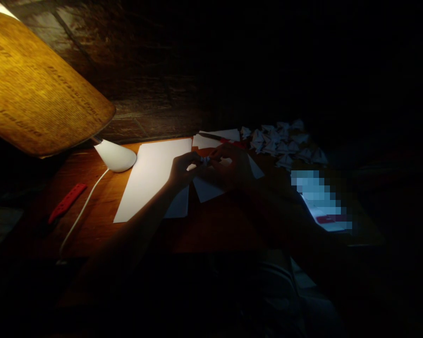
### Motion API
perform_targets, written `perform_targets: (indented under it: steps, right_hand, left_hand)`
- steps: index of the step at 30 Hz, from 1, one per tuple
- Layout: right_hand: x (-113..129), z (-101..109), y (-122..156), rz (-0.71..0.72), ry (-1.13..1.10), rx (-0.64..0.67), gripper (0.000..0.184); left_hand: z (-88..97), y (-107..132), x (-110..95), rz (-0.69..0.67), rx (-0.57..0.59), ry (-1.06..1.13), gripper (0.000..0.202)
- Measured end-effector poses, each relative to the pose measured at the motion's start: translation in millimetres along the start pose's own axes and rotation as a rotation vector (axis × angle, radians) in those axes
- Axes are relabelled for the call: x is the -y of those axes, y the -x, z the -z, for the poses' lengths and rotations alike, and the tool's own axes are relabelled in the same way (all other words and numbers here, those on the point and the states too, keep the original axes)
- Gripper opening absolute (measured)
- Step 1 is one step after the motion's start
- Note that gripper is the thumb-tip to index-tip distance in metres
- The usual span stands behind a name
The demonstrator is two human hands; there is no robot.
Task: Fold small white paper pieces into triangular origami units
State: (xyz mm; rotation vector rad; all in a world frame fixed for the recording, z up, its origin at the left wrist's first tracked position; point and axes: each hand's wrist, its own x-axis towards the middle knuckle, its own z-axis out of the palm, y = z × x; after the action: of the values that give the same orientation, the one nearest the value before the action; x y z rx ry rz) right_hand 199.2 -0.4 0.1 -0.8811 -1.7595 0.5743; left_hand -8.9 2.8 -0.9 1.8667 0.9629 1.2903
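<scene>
Above the wooden table, my left hand (182,168) and my right hand (232,164) meet with fingertips pinched on a small folded paper piece (205,160). Its exact shape is too dark and small to make out. Below and left of my left hand lies a stack of white paper sheets (155,173). Under my hands is a loose paper sheet (208,188), partly hidden by my right hand. Beyond them, a dark-bladed tool with a red handle (211,136) rests on more white paper (232,134).
Several folded paper pieces (275,141) cluster at the back right. A lit screen (317,202) lies at the right. The lamp base (116,156), its cord (81,211), the large shade (45,89) and a red strip-like object (67,202) are on the left. Dark wall stands behind the table (211,230).
</scene>
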Motion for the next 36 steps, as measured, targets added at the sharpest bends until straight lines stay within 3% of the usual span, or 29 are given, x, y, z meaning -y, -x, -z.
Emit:
perform_targets:
  steps: [36]
  right_hand:
    - [10.5, 1.5, -0.9, -0.110, -0.017, -0.031, 0.014]
  left_hand:
    - [1.3, 1.0, 3.9, 0.053, -0.015, -0.014, 0.019]
